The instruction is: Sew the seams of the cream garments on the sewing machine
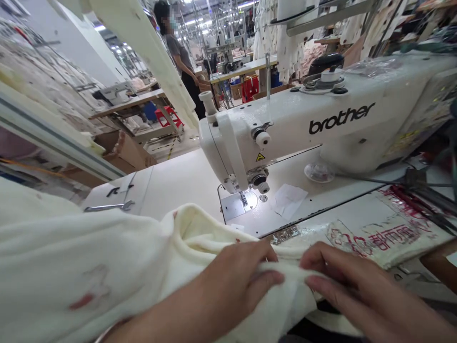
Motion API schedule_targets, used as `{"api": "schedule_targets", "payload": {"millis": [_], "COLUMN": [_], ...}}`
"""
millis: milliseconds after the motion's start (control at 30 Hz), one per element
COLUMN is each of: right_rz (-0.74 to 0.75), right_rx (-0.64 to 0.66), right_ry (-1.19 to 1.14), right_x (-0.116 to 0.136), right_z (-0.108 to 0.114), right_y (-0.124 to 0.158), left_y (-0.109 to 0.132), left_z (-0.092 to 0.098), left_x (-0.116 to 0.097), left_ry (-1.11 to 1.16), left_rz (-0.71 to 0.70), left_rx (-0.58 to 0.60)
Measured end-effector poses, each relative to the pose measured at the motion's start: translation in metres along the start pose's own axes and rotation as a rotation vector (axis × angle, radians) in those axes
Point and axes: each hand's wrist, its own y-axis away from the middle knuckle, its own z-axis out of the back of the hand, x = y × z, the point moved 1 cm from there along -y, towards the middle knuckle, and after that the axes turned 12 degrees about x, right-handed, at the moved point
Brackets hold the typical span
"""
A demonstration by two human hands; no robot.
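A cream-coloured garment point(117, 257) with faint printed figures spreads across the lower left, its opening edge folded up near the middle. My left hand point(246, 276) pinches its edge between thumb and fingers. Close by on the right, my right hand point(342, 271) grips the same edge, so a short stretch of fabric lies between the two hands. Both hands are in front of the white sewing machine point(285, 128), nearer to me than its needle plate point(235, 205). The garment's lower part drops out of view below.
On the machine table lie a wrench point(110, 207), a white paper scrap point(290, 201) and a clear round bobbin-like piece point(319, 172). A fabric strip with red lettering point(385, 238) runs along the front edge at right. Beyond stands a person point(182, 57); a cardboard box point(124, 147) sits behind left.
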Motion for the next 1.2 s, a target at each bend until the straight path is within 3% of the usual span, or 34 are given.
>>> {"api": "schedule_targets", "payload": {"millis": [100,267,367,433,567,667,867,1000,1200], "right_rz": [-0.096,-0.216,-0.18,-0.13,-0.023,0.03,0.001,-0.009,-0.006], "right_rx": [0.01,0.016,0.005,0.006,0.047,0.109,0.289,0.276,0.263], "right_ry": [0.043,0.285,0.316,0.342,0.288,0.149,-0.191,-0.128,-0.077], "right_x": [-0.003,-0.012,-0.016,-0.019,-0.016,-0.008,0.003,0.006,0.008], "right_z": [0.014,0.02,0.02,0.02,0.023,0.03,0.04,0.041,0.04], "right_y": [-0.012,-0.03,-0.033,-0.034,-0.037,-0.042,-0.056,-0.058,-0.054], "left_y": [-0.014,-0.025,-0.029,-0.034,-0.04,-0.035,-0.025,-0.024,-0.023], "left_z": [0.004,-0.003,-0.006,-0.006,-0.004,0.002,0.016,0.017,0.009], "left_x": [0.007,0.003,-0.003,-0.002,0.013,0.024,0.023,0.02,0.018], "left_ry": [0.026,-0.209,-0.312,-0.332,-0.229,-0.068,0.15,0.206,0.277], "left_rz": [0.087,0.156,0.065,-0.008,-0.103,-0.093,-0.052,-0.034,-0.023], "left_rx": [-0.022,-0.064,-0.142,-0.132,-0.052,-0.034,0.0,0.02,-0.089]}}
